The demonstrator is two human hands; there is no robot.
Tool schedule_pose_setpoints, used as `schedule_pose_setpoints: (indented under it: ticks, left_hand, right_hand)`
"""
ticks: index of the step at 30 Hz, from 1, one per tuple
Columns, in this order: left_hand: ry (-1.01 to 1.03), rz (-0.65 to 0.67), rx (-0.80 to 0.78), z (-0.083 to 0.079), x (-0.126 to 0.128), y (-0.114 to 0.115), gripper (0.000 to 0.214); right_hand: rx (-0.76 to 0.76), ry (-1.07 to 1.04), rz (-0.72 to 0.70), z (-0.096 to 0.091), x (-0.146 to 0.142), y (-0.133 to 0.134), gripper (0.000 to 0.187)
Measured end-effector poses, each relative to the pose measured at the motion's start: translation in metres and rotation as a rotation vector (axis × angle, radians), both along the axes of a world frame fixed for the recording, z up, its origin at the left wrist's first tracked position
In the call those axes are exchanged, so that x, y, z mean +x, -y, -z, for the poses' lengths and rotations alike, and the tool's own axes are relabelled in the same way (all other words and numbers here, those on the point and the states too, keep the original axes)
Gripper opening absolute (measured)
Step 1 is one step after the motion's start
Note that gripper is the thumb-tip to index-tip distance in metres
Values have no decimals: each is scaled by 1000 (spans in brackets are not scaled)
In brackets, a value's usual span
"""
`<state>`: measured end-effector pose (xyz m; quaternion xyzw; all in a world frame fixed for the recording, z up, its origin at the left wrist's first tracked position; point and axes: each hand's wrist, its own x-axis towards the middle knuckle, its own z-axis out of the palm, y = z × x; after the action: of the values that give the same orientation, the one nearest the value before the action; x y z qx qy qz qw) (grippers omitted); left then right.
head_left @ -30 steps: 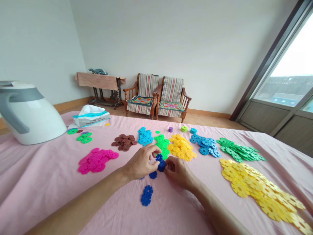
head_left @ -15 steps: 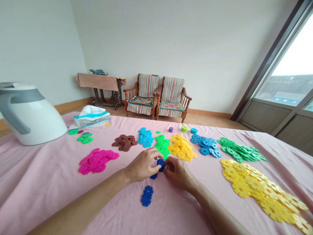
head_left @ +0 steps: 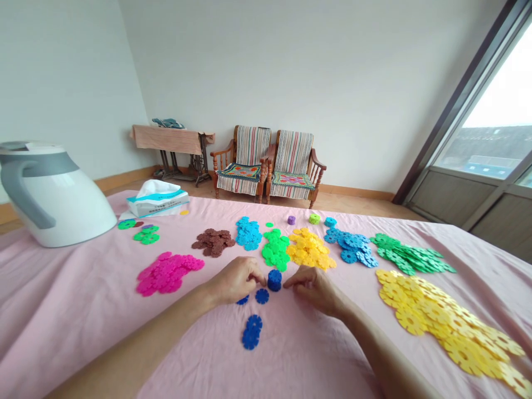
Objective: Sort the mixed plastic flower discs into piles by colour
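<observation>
A small upright stack of dark blue notched discs [head_left: 274,281] stands on the pink cloth between my two hands. My left hand [head_left: 240,281] is just left of it, fingers curled in and nothing seen in them. On the other side is my right hand [head_left: 316,289], its bent fingers pointing at the stack with a narrow gap between. One loose dark blue disc [head_left: 262,296] lies in front of the stack, and another is partly covered by my left hand. Nearer to me, a few overlapping dark blue discs [head_left: 251,332] lie flat.
Around are piles of pink [head_left: 166,274], brown [head_left: 213,242], light blue [head_left: 248,233], bright green [head_left: 275,249], orange-yellow [head_left: 310,248], blue [head_left: 353,246], dark green [head_left: 409,255] and yellow discs [head_left: 440,318]. Small purple [head_left: 291,220] and lime stacks [head_left: 314,219] stand behind. A kettle [head_left: 70,194] and tissue box [head_left: 158,200] are left.
Both hands have drawn apart from the dark blue stack, letting go of it. It now stands by itself, and the loose disc before it shows fully.
</observation>
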<state>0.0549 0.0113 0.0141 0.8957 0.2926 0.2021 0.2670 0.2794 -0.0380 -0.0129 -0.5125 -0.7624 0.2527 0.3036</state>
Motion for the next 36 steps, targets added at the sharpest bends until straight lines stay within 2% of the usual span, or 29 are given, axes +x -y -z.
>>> schedule_pose_setpoints:
  ticks: [8,15,19,23,27,30,33,36]
  left_hand:
    - [-1,44,-27,2,-2,-1,49]
    - [23,54,-34,-1,1,2,47]
    - [46,-111,13,-1,1,-1,43]
    - [79,-271,110,-1,-3,-5,34]
    - [62,-292,112,2,-16,1,31]
    - [42,-303,76,7,-28,7,32]
    - [50,-346,60,12,-37,8,33]
    - [76,-363,53,17,-39,6,33]
  right_hand:
    - [31,-1,-126,-1,1,-1,46]
    - [54,-4,-70,-2,-1,1,38]
    - [105,27,18,-6,-9,6,19]
    - [187,119,-4,-14,-34,23,17]
    - [216,369,-1,-13,-62,39,22]
    - [202,584,17,-6,-74,41,24]
    - [180,665,35,-3,-78,39,18]
    - [122,656,50,-9,-77,39,15]
